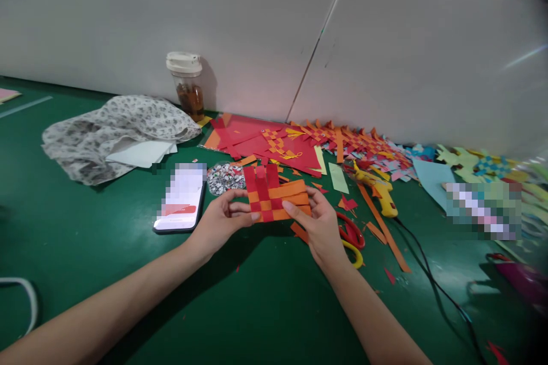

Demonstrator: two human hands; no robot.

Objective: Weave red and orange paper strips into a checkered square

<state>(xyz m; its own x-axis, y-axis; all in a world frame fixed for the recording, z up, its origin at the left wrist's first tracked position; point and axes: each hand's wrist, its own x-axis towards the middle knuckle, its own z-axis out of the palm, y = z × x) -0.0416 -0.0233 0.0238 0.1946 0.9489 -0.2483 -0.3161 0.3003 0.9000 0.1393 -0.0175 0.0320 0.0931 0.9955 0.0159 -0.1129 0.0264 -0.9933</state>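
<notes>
Between my two hands, above the green table, is a piece of woven red and orange paper strips. Its lower left part forms a checkered weave; loose red strips point up and loose orange strips point right. My left hand pinches the left edge, thumb in front and fingers behind. With the thumb pressed on the front near the weave, my right hand grips the orange strips at the right side. Close to my right hand lie scissors with red and yellow handles, partly hidden by that hand.
A phone and a round container of small googly eyes lie left of centre. Behind stand a lidded cup and a patterned cloth. A yellow glue gun with a black cord lies right, near paper scraps and woven paper fish.
</notes>
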